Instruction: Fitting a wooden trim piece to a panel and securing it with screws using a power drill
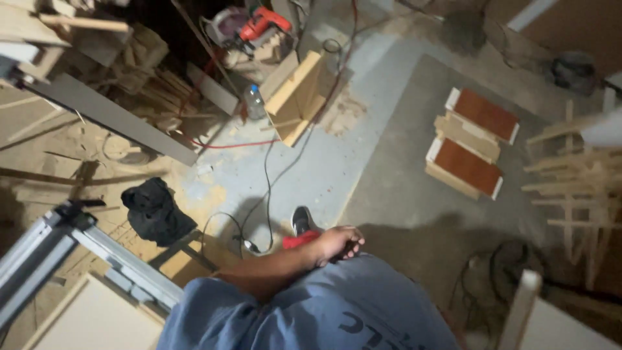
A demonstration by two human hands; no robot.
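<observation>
Red is what catches my eye first — a small red thing (299,241) sits tucked right against the one hand (337,242) I can see, on its thumb side. I honestly can't say which hand it is, left or right; the arm comes in from the lower left across a blue-grey shirt (324,317). Fingers are curled in at the waist, so I can't tell if they're actually pinching the red thing or just resting next to it. The other hand is out of view.

Just past the hand there's a dark shoe (302,220) on the grey concrete floor (389,188), and a thin black cable (267,188) snakes away from the hand toward a wooden box frame (297,97) standing on edge, well beyond it. A clear plastic bottle (254,102) stands just beside that frame, and further off still lies a red power tool (262,23) in a pile of offcuts.

Off to one side of the hand — the side the arm comes from — lies a crumpled black cloth (154,210) on sawdust, near a metal rail (84,240) that runs down to the near corner. On the opposite side, well apart from the hand, two reddish-brown panels (476,139) are stacked with pale boards between them, and beyond those a rack of light wooden slats (576,175).
</observation>
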